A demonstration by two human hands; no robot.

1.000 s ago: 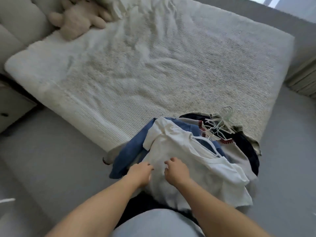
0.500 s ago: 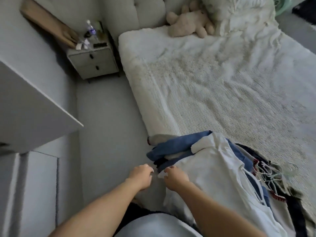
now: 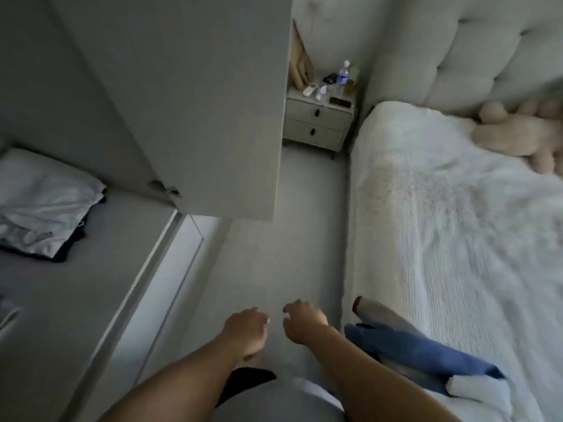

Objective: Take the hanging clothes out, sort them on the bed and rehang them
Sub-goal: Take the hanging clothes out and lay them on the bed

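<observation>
Starting at far left: folded clothes (image 3: 45, 205), white on top of something dark, sit on a grey shelf (image 3: 91, 287) inside the open wardrobe, whose door (image 3: 195, 105) stands open toward the middle of the frame. Left hand (image 3: 245, 328) hangs over the floor (image 3: 274, 239), fingers loosely curled, holding nothing. Right hand (image 3: 303, 321) just beside it, also loosely curled and holding nothing, apart from the clothes. Behind them, a nightstand (image 3: 318, 121) with two drawers stands between the wardrobe door and the bed, with a bottle (image 3: 344, 76) and small items on top, too blurred to tell. Pile of clothes (image 3: 420, 351) lies on the bed (image 3: 457, 239) at its near left edge: a grey sleeve with a dark red cuff hangs over the edge, blue garment beside it, white piece at the bottom right. Plush toy (image 3: 518, 132) sits at the head of the bed by the padded headboard (image 3: 475, 50).
</observation>
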